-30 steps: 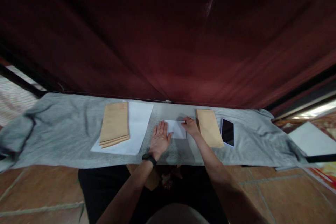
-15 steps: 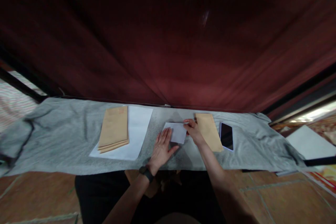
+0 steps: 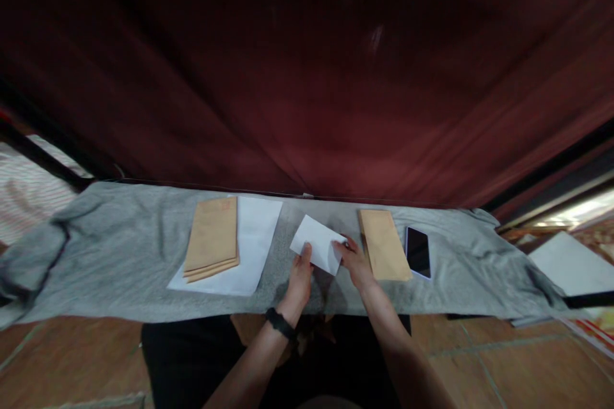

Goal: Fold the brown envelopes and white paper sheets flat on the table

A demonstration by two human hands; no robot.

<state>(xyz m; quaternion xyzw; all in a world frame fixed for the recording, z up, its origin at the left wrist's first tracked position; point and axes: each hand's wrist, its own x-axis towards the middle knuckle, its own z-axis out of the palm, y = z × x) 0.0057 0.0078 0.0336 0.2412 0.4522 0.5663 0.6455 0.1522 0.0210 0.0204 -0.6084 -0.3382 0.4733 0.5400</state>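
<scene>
A folded sheet of white paper (image 3: 317, 241) is held at a slant above the grey cloth, between both hands. My left hand (image 3: 300, 273) grips its near-left edge, thumb on top and fingers underneath. At the right edge, my right hand (image 3: 354, 259) pinches the paper, with the thumb over it and the other fingers partly hidden behind. Just right of that hand lies a brown envelope (image 3: 386, 246). To the left, several brown envelopes (image 3: 212, 233) are stacked partly over larger white sheets (image 3: 254, 236).
A phone (image 3: 418, 252) with a dark screen lies beside the right envelope. The grey cloth (image 3: 129, 243) covers the long, narrow surface. A dark red curtain-like sheet (image 3: 307, 108) rises behind it. Tiled floor (image 3: 71, 358) shows below the front edge.
The folded paper has been lifted off the cloth and turned to a slant. My left hand has gone from lying flat on it to gripping its edge; my right hand still pinches it.
</scene>
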